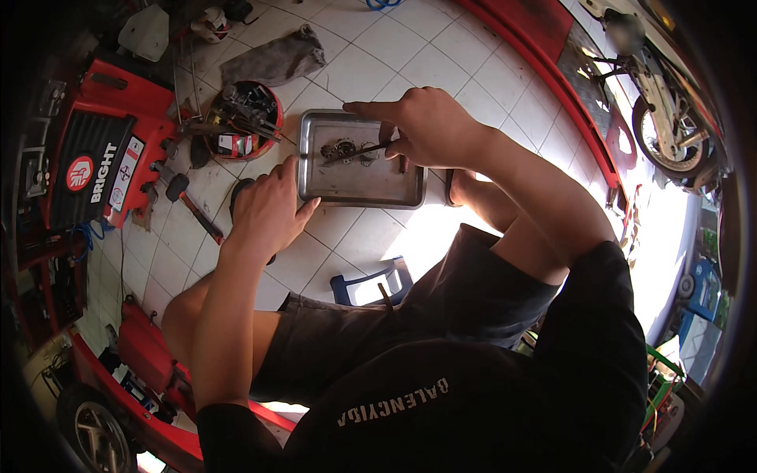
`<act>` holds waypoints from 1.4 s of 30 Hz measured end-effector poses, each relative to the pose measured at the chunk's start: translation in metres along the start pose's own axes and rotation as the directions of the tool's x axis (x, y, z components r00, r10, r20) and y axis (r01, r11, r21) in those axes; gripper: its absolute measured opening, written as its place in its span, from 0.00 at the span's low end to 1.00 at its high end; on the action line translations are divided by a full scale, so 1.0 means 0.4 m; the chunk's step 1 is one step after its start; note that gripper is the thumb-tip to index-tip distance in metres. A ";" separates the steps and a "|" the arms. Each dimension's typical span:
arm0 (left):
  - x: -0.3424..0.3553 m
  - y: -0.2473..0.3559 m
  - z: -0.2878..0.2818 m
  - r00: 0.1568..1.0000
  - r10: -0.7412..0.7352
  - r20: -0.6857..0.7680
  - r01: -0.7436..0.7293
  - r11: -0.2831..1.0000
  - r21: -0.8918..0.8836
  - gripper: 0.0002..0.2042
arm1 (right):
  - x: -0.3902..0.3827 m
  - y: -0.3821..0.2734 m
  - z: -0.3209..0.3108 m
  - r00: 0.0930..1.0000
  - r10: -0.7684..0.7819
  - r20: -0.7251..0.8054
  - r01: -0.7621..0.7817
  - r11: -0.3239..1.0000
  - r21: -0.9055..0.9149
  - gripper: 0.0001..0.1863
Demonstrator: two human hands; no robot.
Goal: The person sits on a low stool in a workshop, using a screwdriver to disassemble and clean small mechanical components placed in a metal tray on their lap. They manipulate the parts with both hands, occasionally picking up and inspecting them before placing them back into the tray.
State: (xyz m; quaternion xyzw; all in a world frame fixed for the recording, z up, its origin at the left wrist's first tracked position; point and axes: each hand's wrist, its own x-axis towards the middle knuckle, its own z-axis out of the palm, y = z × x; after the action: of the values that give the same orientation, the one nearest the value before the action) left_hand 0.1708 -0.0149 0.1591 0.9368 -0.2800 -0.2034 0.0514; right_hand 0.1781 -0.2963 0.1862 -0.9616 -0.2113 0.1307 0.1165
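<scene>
A shallow rectangular metal tray (363, 203) lies on the tiled floor between my feet. My left hand (268, 206) grips its near left corner, with the index finger along the left side and the thumb at the near rim. Over the tray's right half, my right hand (432, 124) is closed on a thin dark rod-like tool (364, 152); its index finger stretches out over the far rim. The tool slants down to the left, beside a cluster of small metal parts (339, 147) in the tray. A small red piece (404, 164) shows below my right fingers; its kind is unclear.
Left of the tray stands a red-rimmed bowl (277, 118) of metal parts and tools. A hammer (193, 206) lies on the floor by a red machine (102, 158). Beyond is a grey cloth (276, 57). A blue plastic stool (394, 276) is near my legs; a motorcycle wheel (670, 134) stands far right.
</scene>
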 end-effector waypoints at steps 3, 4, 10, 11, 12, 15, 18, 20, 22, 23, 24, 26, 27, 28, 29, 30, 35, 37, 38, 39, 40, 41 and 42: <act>0.001 -0.005 0.008 1.000 0.012 -0.025 -0.012 1.000 0.003 0.35 | -0.003 -0.010 -0.017 1.000 0.021 0.002 -0.021 0.992 0.121 0.41; 0.001 -0.004 0.005 1.000 0.010 -0.020 -0.010 1.000 0.005 0.36 | -0.005 -0.012 -0.022 0.999 0.025 0.024 -0.029 0.986 0.165 0.41; 0.001 0.006 -0.006 1.000 0.002 0.003 -0.002 1.000 -0.009 0.38 | -0.013 -0.017 -0.059 0.988 0.097 0.123 -0.150 0.807 0.571 0.39; 0.000 0.007 -0.007 1.000 -0.006 0.009 0.006 1.000 -0.011 0.39 | -0.011 -0.013 -0.063 0.978 0.108 0.177 -0.197 0.745 0.637 0.39; -0.001 0.006 -0.007 1.000 -0.006 0.010 0.006 1.000 -0.010 0.39 | -0.009 -0.006 -0.063 0.976 0.108 0.191 -0.214 0.662 0.718 0.38; 0.001 0.007 -0.009 1.000 -0.009 0.021 0.009 1.000 -0.009 0.41 | -0.006 0.025 -0.054 0.967 0.115 0.226 -0.253 0.372 0.893 0.38; 0.003 0.012 -0.015 0.998 -0.026 0.050 0.026 1.000 -0.001 0.41 | -0.002 0.044 -0.040 0.952 0.123 0.281 -0.294 0.105 0.950 0.37; 0.003 0.015 -0.018 0.997 -0.033 0.063 0.033 0.999 0.012 0.42 | 0.000 0.045 -0.042 0.928 0.113 0.355 -0.358 -0.001 0.934 0.37; 0.004 0.013 -0.015 0.997 -0.033 0.064 0.032 0.999 0.016 0.41 | -0.001 0.033 -0.048 0.923 0.108 0.369 -0.367 -0.042 0.929 0.36; 0.005 0.012 -0.015 0.997 -0.032 0.063 0.031 0.999 0.017 0.41 | -0.001 0.028 -0.051 0.920 0.105 0.376 -0.372 -0.062 0.926 0.36; 0.005 0.013 -0.016 0.997 -0.033 0.068 0.032 0.999 0.019 0.41 | -0.001 0.027 -0.050 0.923 0.098 0.372 -0.367 -0.067 0.928 0.36; 0.005 0.015 -0.019 0.996 -0.036 0.077 0.035 0.999 0.022 0.41 | -0.001 0.027 -0.045 0.928 0.083 0.363 -0.358 -0.076 0.931 0.36; 0.004 0.013 -0.014 0.998 -0.026 0.059 0.024 0.999 0.036 0.41 | -0.001 0.029 -0.041 0.939 0.062 0.339 -0.334 -0.078 0.939 0.36; 0.003 0.009 -0.005 0.999 -0.016 0.040 0.014 0.999 0.051 0.40 | -0.003 0.031 -0.037 0.949 0.042 0.314 -0.310 -0.081 0.947 0.36; 0.003 0.007 -0.002 1.000 -0.005 0.022 0.004 0.998 0.065 0.39 | -0.004 0.032 -0.036 0.957 0.021 0.288 -0.286 -0.085 0.955 0.36; 0.003 0.007 -0.004 1.000 -0.005 0.027 0.004 0.999 0.050 0.39 | -0.003 0.030 -0.038 0.956 0.030 0.290 -0.286 -0.099 0.953 0.37; 0.005 0.011 -0.011 0.999 -0.003 0.036 0.002 1.000 0.020 0.40 | 0.009 0.042 -0.026 0.957 0.079 0.281 -0.273 -0.099 0.957 0.38; 0.004 0.010 -0.014 0.999 -0.008 0.048 0.007 1.000 0.021 0.40 | 0.012 0.037 -0.030 0.961 0.150 0.232 -0.223 -0.076 0.972 0.37; 0.005 0.011 -0.015 0.998 -0.008 0.054 0.007 1.000 0.022 0.40 | 0.012 0.035 -0.032 0.960 0.187 0.207 -0.198 -0.063 0.978 0.36; 0.005 0.010 -0.013 0.999 -0.003 0.049 0.002 1.000 0.021 0.40 | 0.013 0.037 -0.032 0.967 0.198 0.158 -0.151 -0.051 0.987 0.37; 0.005 0.008 -0.010 0.999 0.002 0.043 -0.003 1.000 0.020 0.39 | 0.016 0.041 -0.030 0.972 0.208 0.109 -0.103 -0.039 0.994 0.37; 0.004 0.007 -0.007 0.999 0.003 0.038 -0.004 1.000 0.020 0.39 | 0.020 0.039 -0.032 0.975 0.215 0.060 -0.056 -0.026 0.998 0.38; 0.004 0.007 -0.007 0.999 -0.001 0.045 0.000 1.000 0.022 0.39 | 0.018 0.034 -0.036 0.972 0.230 0.055 -0.047 -0.042 0.998 0.38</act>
State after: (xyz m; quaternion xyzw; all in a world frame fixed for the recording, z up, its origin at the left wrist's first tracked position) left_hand 0.1717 -0.0182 0.1618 0.9325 -0.2833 -0.2212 0.0345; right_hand 0.1940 -0.3076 0.1946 -0.6091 0.0517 0.1914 0.7680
